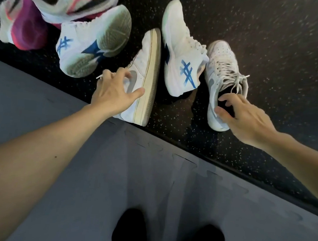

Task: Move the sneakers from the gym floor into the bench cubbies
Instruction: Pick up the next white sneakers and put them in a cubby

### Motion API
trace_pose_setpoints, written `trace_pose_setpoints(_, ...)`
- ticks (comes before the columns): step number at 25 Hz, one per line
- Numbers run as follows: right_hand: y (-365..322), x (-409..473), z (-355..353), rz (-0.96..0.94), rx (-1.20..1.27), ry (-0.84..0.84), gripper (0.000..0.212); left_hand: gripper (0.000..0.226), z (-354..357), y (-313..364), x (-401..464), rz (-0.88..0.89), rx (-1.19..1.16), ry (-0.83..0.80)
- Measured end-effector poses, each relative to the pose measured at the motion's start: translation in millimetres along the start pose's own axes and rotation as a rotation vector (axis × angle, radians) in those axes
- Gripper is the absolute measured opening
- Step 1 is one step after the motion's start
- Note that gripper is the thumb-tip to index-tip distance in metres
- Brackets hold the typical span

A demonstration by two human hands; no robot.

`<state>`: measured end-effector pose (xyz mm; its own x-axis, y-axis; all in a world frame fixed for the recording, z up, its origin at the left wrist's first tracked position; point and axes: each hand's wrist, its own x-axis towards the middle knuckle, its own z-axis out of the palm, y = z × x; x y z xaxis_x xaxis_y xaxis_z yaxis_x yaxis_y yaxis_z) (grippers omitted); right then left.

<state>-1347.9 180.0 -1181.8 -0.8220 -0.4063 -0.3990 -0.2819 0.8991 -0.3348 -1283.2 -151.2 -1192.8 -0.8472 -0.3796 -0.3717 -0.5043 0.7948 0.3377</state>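
Both hands grip white sneakers: left hand [113,91] tipped sneaker [144,76], right hand [245,118] upright sneaker [222,75].

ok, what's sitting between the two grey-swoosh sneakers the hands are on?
Head view: one blue-striped sneaker stands upright between the tipped sneaker at the left hand and the upright one at the right hand.

Both bare forearms stretch forward and down from the bottom corners of the frame, converging toward the middle. The left hand [113,91] is turned palm-down, its fingers [118,75] curled over the side of a white sneaker lying on its side [145,63], thumb splayed against the edge of the sole. The right hand [247,118] reaches in from the right, thumb and forefinger hooked into the collar of an upright white sneaker [221,64].
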Motion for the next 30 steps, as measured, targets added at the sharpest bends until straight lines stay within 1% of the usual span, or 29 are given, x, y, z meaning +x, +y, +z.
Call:
trace_pose_setpoints(3, 3, 4, 12, 0.085, -0.166, 0.008, 0.065, 0.071, 18, -13, -3, -0.082, -0.018, -0.046)
trace_pose_setpoints(4, 3, 4, 15, 0.111, -0.221, -0.003, 0.069, 0.076, 23, -17, -6, -0.116, -0.031, -0.077)
trace_pose_setpoints(5, 2, 2, 18, 0.121, -0.273, -0.028, 0.068, 0.083, 29, -21, -9, -0.163, -0.056, -0.109)
trace_pose_setpoints(7, 1, -3, 25, 0.128, -0.314, -0.086, 0.053, 0.096, 33, -24, -11, -0.286, -0.134, -0.146)
trace_pose_setpoints(8, 0, -5, 27, 0.148, -0.291, -0.091, 0.045, 0.098, 34, -26, -10, -0.326, -0.180, -0.167)
trace_pose_setpoints(10, -3, -5, 27, 0.191, -0.225, -0.046, 0.031, 0.081, 35, -30, -11, -0.317, -0.285, -0.244)
trace_pose_setpoints(11, -3, -5, 25, 0.184, -0.203, -0.013, 0.026, 0.073, 34, -30, -14, -0.294, -0.317, -0.287)
trace_pose_setpoints(13, -5, -6, 18, 0.129, -0.181, 0.043, 0.022, 0.065, 30, -25, -21, -0.232, -0.367, -0.313)
trace_pose_setpoints(15, -6, -6, 4, 0.093, -0.163, 0.077, 0.017, 0.053, 21, -14, -27, -0.156, -0.417, -0.232)
trace_pose_setpoints(17, -6, -8, -18, 0.072, -0.156, 0.089, 0.013, 0.041, 1, 0, -30, -0.092, -0.341, -0.127)
trace_pose_setpoints(20, -11, -20, -63, 0.067, -0.160, 0.087, 0.014, 0.051, -51, 22, -34, -0.045, -0.187, -0.037)
trace_pose_setpoints(23, -25, -41, -112, 0.053, -0.144, 0.123, 0.017, 0.045, -109, 47, -43, -0.010, -0.102, 0.058)
trace_pose_setpoints(26, -49, -56, -172, 0.032, -0.108, 0.189, 0.031, 0.040, -173, 81, -56, 0.057, 0.004, 0.118)
trace_pose_setpoints(30, -85, -68, -283, -0.010, -0.122, 0.335, 0.022, 0.041, -275, 142, -74, 0.200, 0.114, 0.214)
